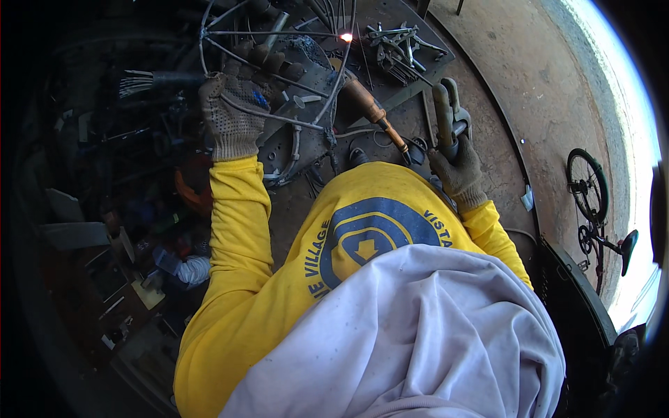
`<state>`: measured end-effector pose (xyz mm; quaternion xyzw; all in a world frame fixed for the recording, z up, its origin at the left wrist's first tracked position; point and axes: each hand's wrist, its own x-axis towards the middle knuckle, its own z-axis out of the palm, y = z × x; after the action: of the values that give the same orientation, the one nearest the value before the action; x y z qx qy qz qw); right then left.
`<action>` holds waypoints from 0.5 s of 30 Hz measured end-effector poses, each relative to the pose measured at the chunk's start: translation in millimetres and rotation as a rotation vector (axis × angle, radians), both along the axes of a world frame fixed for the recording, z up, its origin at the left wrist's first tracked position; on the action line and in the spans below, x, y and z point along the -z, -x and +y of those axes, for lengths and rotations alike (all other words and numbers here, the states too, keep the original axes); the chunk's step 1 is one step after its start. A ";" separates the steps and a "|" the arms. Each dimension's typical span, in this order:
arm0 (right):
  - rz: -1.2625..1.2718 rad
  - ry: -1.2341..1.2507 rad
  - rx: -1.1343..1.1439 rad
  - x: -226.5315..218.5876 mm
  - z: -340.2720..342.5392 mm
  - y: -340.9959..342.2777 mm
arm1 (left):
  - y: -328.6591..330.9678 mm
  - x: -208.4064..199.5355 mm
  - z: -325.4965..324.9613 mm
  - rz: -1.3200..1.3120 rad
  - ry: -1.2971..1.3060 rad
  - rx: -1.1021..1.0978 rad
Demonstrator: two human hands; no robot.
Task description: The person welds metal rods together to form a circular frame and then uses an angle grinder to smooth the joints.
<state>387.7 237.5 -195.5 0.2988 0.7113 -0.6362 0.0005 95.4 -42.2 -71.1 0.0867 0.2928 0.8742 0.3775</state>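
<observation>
My left hand (235, 117), in a dotted grey work glove, is closed at the near left corner of a frame of thin bent metal rods (286, 120). A bundle of thin grey rods in a dark sleeve (178, 79) sticks out to the left beside this hand. One joint on the frame's far right side glows orange-white (346, 37). My gloved right hand (460, 174) is wrapped round a welding electrode holder (443, 115) to the right of the table. A thin electrode (412, 73) extends from its far end toward the upper left, apart from the glowing joint.
Several clamps (403, 45) lie on the dark worktable's far right. A copper-coloured cylinder with a narrow end (366, 103) rests near the table's front edge. Dark clutter fills the left side. A bicycle (589, 195) stands on the ground at right.
</observation>
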 end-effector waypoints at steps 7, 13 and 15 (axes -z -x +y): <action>0.040 -0.021 -0.101 6.5 5.4 -0.5 | 19.6 20.4 21.6 0.501 0.157 0.028; -0.050 -0.133 -0.227 -26.8 5.1 19.1 | 26.2 48.0 29.1 0.916 0.451 -0.004; -0.091 -0.083 -0.232 -24.8 4.0 24.3 | 27.0 54.0 31.8 1.070 0.545 -0.008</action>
<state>363.4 241.5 -170.7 0.2430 0.7661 -0.5875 0.0939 68.4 -10.3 -125.1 0.4138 0.6560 0.6040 0.1832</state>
